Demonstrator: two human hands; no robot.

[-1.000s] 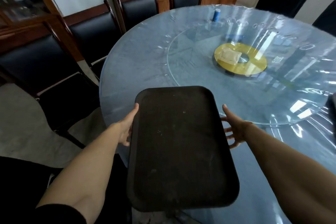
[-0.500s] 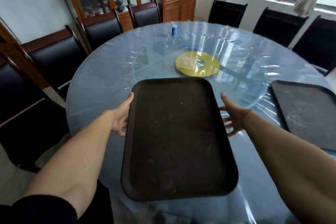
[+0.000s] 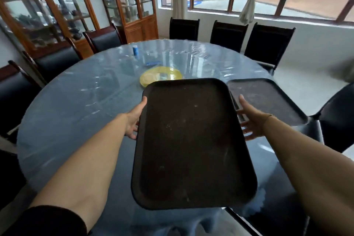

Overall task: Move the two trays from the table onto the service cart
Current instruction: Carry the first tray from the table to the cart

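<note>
**Kid:** What do you see from the head camera?

**Helper:** A person holds a dark brown tray [image 3: 191, 143] over the near edge of a big round table [image 3: 76, 105]. The left hand [image 3: 134, 120] presses the tray's left long edge. The right hand [image 3: 251, 120] presses the right long edge. So both hands are clamped on that one tray, thumbs up by the rim and fingers going underneath.

**Kid:** Is it on the table?

**Helper:** I think it is lifted up, because its near end hangs past the table's edge, tipped a little toward the person.

**Kid:** Where is the other one?

**Helper:** The second tray [image 3: 268, 99] lies flat on the table, just beside the held one, on the right. Nobody touches it.

**Kid:** And the cart?

**Helper:** I cannot see a service cart here. It must be somewhere out of this view.

**Kid:** Is the tray heavy?

**Helper:** It is empty and thin, so I guess it is light. It looks stiff and does not bend. The top looks rough, so probably not slippery. It would not break easily.

**Kid:** Where should you hold it?

**Helper:** At the middle of the two long sides, like now. That keeps it level. The plastic cover on the table looks slick, so lift the second tray, don't drag it.

**Kid:** How far along is the job?

**Helper:** Early, I think. One tray is in the hands, one waits.
</note>
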